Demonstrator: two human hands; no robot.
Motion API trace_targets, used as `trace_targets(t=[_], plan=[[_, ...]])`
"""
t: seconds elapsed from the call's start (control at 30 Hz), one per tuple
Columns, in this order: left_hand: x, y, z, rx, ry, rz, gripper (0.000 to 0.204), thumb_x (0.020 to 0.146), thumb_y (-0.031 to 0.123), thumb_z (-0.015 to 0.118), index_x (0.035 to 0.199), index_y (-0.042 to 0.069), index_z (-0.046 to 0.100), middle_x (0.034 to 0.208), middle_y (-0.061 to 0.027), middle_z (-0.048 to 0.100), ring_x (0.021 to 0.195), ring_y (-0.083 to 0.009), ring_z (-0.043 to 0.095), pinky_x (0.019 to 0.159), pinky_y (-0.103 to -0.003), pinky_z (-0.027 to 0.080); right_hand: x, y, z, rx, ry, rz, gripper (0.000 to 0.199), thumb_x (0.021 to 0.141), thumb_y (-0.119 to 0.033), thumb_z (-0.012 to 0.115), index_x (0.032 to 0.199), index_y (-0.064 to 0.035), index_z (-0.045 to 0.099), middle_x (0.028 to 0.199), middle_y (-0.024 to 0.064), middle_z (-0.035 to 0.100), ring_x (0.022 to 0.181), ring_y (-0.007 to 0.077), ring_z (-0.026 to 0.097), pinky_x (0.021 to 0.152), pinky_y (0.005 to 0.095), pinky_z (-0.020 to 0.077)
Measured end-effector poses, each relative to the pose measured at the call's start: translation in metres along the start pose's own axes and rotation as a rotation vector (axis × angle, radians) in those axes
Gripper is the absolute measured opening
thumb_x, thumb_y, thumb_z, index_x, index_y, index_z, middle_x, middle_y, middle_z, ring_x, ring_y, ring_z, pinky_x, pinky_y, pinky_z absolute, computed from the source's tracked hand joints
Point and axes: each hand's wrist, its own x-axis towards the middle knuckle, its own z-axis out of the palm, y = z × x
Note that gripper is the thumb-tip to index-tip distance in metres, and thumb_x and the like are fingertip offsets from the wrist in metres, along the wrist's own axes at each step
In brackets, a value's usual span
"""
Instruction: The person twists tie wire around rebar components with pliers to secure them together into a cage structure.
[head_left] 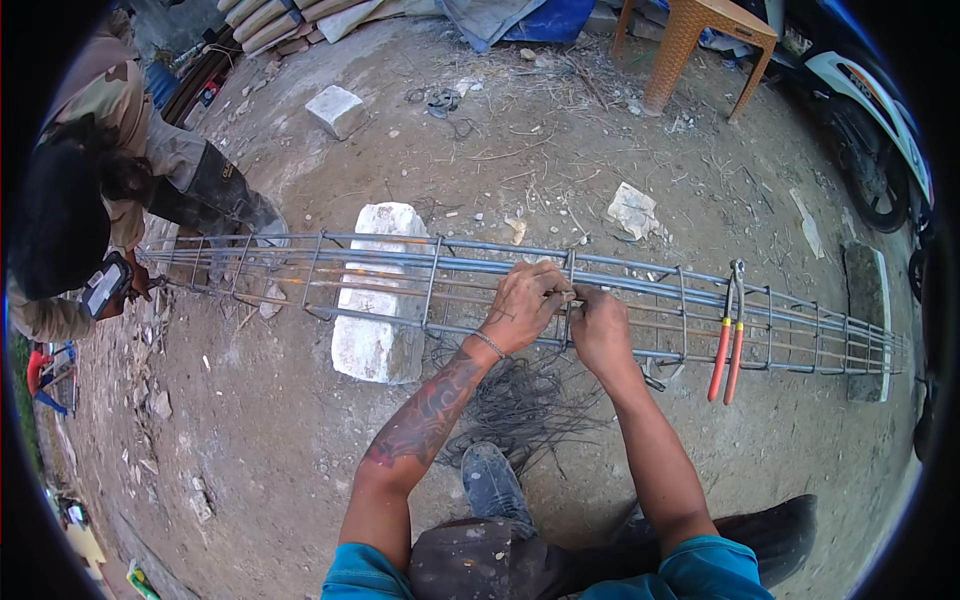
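A long cage of steel rebar [400,270] lies across the ground, resting on a white concrete block [375,300]. My left hand [525,305] and my right hand [600,325] meet at one stirrup near the cage's middle, fingers pinched on a thin tie wire [570,295] around a bar. A bundle of loose dark tie wires [525,400] lies on the ground under my hands. Pincers with red handles [728,340] hang on the cage to the right of my right hand.
Another person [110,190] crouches at the cage's left end. A second block [865,320] props the right end. A small white block [336,110], rubble, an orange woven stool [700,40] and a motorbike [870,120] stand behind. My shoe [490,480] is below.
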Motion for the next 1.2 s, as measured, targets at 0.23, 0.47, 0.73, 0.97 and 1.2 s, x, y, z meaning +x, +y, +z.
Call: trace_targets(t=[0.23,0.47,0.73,0.97,1.2], plan=[[-0.010,-0.005,-0.006,0.099,0.046,0.182,0.012,0.073,0.004,0.066,0.084,0.007,0.064,0.088,-0.0051,0.062,0.086,-0.0253,0.059,0.082,-0.037,0.044,0.008,-0.005,-0.013,-0.055,-0.132,0.043,0.022,0.078,-0.006,0.056,0.095,0.0053,0.066,0.083,0.0295,0.062,0.084,0.0428,0.061,0.078,0.0471,0.0471],[-0.018,-0.002,-0.018,0.225,0.007,0.247,0.022,0.072,0.003,0.067,0.093,0.007,0.066,0.087,-0.0053,0.061,0.094,-0.0249,0.057,0.086,-0.038,0.044,0.017,0.003,-0.007,0.078,-0.158,0.164,0.023,0.083,-0.019,0.064,0.087,0.0042,0.066,0.078,0.0268,0.063,0.077,0.0411,0.061,0.071,0.0461,0.0465],[-0.044,0.046,-0.018,-0.128,0.075,-0.396,0.035,0.081,0.003,0.059,0.116,0.001,0.057,0.108,-0.0107,0.057,0.100,-0.0236,0.057,0.087,-0.037,0.046,0.015,0.004,0.002,-0.159,-0.107,0.104,0.028,0.082,-0.025,0.067,0.083,0.0023,0.058,0.078,0.0218,0.063,0.078,0.0412,0.061,0.069,0.0477,0.0467],[-0.027,0.046,-0.001,-1.343,0.261,-0.920,0.030,0.093,0.015,0.048,0.116,-0.004,0.046,0.115,-0.0171,0.055,0.103,-0.0226,0.056,0.087,-0.034,0.047,0.014,-0.005,0.005,-0.307,-0.151,0.098,0.028,0.086,-0.025,0.060,0.093,0.0015,0.054,0.087,0.0230,0.063,0.082,0.0428,0.061,0.070,0.0509,0.0478],[-0.003,0.042,0.005,-1.572,0.517,-1.087,0.031,0.092,0.024,0.050,0.112,0.001,0.041,0.101,-0.0131,0.053,0.085,-0.0189,0.052,0.078,-0.033,0.045,0.006,-0.013,-0.001,-0.435,-0.183,0.073,0.023,0.085,-0.019,0.056,0.097,0.0007,0.057,0.091,0.0210,0.063,0.085,0.0406,0.062,0.073,0.0488,0.0488]])
